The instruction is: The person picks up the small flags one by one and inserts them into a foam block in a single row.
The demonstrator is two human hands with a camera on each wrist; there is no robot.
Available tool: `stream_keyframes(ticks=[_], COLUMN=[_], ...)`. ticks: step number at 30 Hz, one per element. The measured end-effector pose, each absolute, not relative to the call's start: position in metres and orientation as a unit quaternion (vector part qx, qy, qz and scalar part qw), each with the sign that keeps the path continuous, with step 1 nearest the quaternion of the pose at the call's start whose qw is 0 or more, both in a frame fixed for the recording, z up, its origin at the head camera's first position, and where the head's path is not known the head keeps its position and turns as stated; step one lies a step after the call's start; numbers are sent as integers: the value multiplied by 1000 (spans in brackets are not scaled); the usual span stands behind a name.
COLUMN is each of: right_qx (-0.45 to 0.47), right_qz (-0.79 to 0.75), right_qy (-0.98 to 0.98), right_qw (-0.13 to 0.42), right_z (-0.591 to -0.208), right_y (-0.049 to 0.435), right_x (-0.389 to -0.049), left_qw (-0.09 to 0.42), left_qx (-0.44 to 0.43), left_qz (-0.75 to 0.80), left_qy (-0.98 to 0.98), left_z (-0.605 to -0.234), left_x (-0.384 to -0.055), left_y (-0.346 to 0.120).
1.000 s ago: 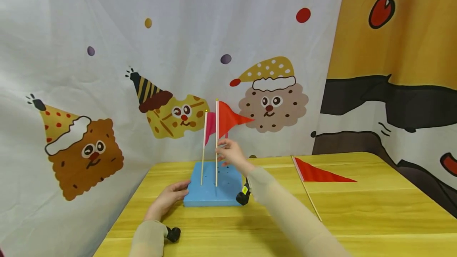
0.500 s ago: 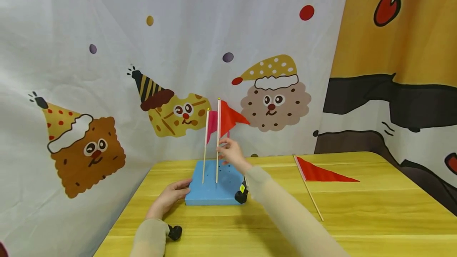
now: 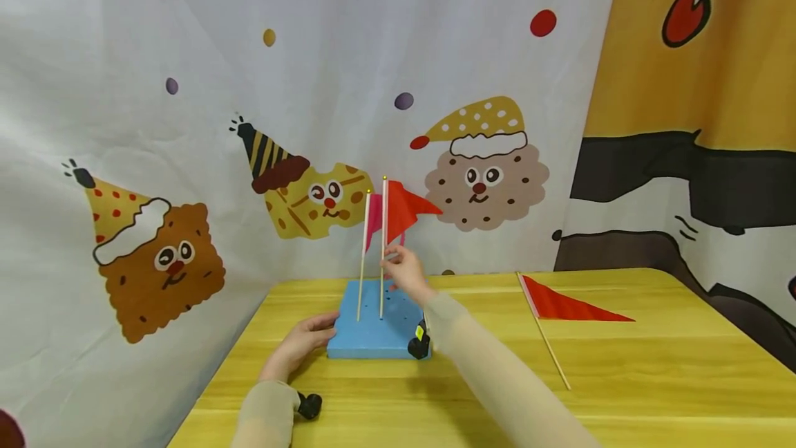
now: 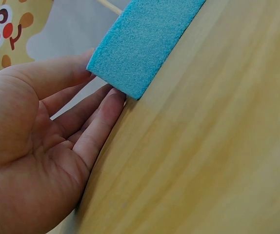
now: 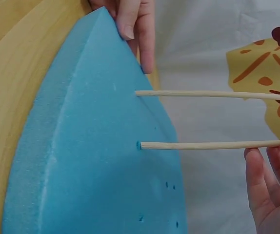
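My right hand (image 3: 405, 272) pinches the stick (image 5: 203, 145) of a red pennant flag (image 3: 403, 214) between thumb and fingertips, below the cloth. The flag stands upright over a blue foam block (image 3: 354, 343), its lower end right at a small hole (image 5: 139, 145) in the top face. Left of it, a pink flag (image 3: 374, 216) stands upright in the block on its own stick (image 5: 203, 93). At the block's left side rests my left hand (image 3: 305, 343), its nearly straight fingers touching the edge near a corner in the left wrist view.
Another red pennant flag (image 3: 575, 303) on a wooden stick lies flat on the table (image 3: 485, 379), right of my right arm. More small holes (image 5: 174, 187) dot the block's top. A white curtain (image 3: 336, 33) with cartoon prints hangs behind the table.
The red flag's lower end has shifted slightly back across the block relative to the pink flag, and its top sits a little lower. My left hand stays at the block's side.
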State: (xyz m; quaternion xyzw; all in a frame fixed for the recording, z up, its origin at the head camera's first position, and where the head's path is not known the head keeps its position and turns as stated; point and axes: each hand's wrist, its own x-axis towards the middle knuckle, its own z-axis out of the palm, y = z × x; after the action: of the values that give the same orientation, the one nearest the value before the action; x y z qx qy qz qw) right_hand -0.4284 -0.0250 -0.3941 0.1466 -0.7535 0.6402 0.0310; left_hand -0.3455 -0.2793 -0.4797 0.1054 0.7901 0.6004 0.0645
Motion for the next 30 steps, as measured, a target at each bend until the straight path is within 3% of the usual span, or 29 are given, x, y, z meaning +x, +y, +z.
stream_keyframes(ticks=[30], right_qx=[164], right_qz=[637], right_qy=[-754], right_qw=[6], right_z=[-411], right_y=[-23], right_x=[-424], left_qw=[64], left_qx=[99], left_qz=[605], left_qy=[787], left_z=[-484], left_x=[-347], left_y=[-279])
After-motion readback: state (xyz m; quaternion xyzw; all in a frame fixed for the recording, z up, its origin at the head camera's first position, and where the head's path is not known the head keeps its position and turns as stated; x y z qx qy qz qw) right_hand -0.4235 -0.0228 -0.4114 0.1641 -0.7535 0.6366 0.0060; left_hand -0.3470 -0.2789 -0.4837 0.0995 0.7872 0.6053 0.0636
